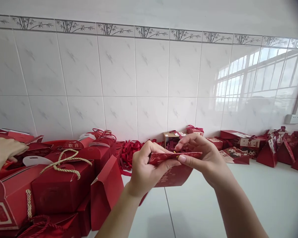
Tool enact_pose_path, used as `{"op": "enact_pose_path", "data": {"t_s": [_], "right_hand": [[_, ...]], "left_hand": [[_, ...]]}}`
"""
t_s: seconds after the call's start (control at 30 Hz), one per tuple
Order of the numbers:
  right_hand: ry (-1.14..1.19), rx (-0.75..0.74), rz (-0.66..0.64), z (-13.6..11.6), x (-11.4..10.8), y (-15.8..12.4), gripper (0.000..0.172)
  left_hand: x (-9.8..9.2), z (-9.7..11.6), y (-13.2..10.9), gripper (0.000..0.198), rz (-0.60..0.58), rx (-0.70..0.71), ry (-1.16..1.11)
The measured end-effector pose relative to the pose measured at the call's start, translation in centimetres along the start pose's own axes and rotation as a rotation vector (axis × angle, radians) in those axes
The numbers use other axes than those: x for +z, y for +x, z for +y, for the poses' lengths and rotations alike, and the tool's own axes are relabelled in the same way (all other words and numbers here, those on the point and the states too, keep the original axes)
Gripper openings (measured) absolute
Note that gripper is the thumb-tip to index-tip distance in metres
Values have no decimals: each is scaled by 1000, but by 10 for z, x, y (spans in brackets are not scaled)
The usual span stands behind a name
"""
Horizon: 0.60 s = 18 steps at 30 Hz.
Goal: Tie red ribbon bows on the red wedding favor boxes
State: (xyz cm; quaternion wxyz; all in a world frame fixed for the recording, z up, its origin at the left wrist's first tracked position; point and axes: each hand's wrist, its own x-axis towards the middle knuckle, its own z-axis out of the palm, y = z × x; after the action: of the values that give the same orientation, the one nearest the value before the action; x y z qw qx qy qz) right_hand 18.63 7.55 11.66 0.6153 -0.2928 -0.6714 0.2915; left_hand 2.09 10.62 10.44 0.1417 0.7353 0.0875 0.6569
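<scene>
A red paper gift box (177, 177) with a pale printed pattern is held up above the white tabletop, its narrow top edge facing me. My left hand (146, 165) grips the left end of that edge, thumb in front and fingers behind. At the right end, my right hand (201, 153) pinches the edge with the thumb in front, its index finger raised and bent above. Something small and yellow shows at the middle of the edge, too small to name. The box's far side is hidden.
Red gift boxes (64, 186), some with gold cord, are heaped at the left. Another person's hand (5, 152) reaches in there. Red ribbons (132, 153), a cardboard box (167, 140) and triangular red boxes (267, 153) line the tiled wall. A power strip (295, 119) is far right.
</scene>
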Motion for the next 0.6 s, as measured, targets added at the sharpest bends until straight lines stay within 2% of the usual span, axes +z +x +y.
{"op": "enact_pose_path", "data": {"t_s": [0.13,0.3,0.43,0.6], "right_hand": [[137,74,-76,-5,-5,-2,26],[81,54,-213,-1,-22,0,29],[-88,5,-315,6,-42,3,37],[-167,-5,-278,8,-53,2,38]], "left_hand": [[-1,8,1,24,-71,77,43],[1,20,2,26,-106,190,139],[-1,23,2,29,-34,206,134],[-5,19,2,30,91,143,100]]}}
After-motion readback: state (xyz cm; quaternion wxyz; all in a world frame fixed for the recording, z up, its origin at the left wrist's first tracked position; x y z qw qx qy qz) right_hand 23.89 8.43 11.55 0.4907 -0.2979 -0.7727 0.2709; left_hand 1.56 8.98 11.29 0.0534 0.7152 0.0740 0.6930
